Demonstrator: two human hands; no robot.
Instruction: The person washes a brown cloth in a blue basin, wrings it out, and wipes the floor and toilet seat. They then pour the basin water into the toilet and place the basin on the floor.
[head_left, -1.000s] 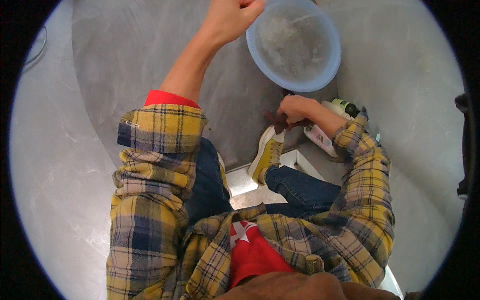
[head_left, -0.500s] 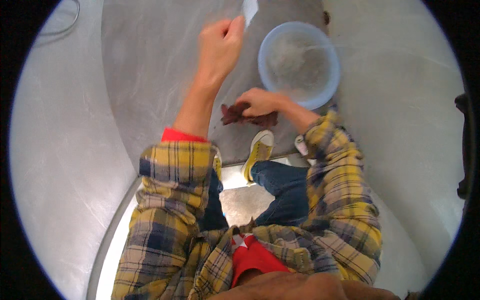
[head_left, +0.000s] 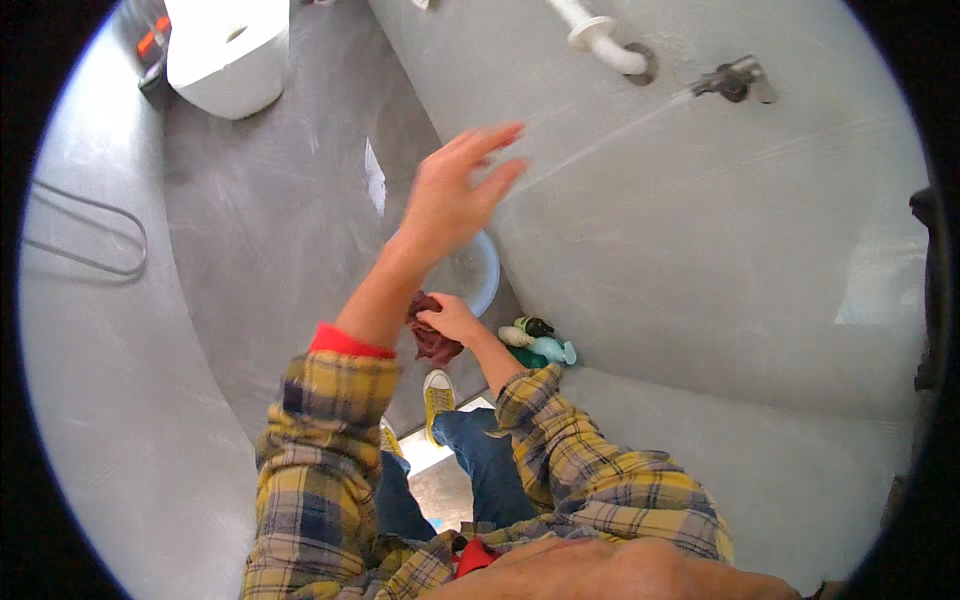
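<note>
plaid sleeves point(head_left: 330, 430) closest in, and the left hand point(head_left: 450, 200) is up high — grip spread, thumb standing well apart from the fingers. lower down, the right hand point(head_left: 455, 320) has the maroon cloth point(head_left: 435, 347) bunched and pinched, hanging just beside the pale blue basin point(head_left: 489, 275), itself partly hidden behind the left arm. a yellow shoe point(head_left: 437, 397) shows below the cloth, bottles point(head_left: 546, 346) huddle by the wall. farther out — the tap point(head_left: 735, 80) shoots a thin water jet point(head_left: 600, 147), with a white pipe point(head_left: 605, 45) nearby.
</note>
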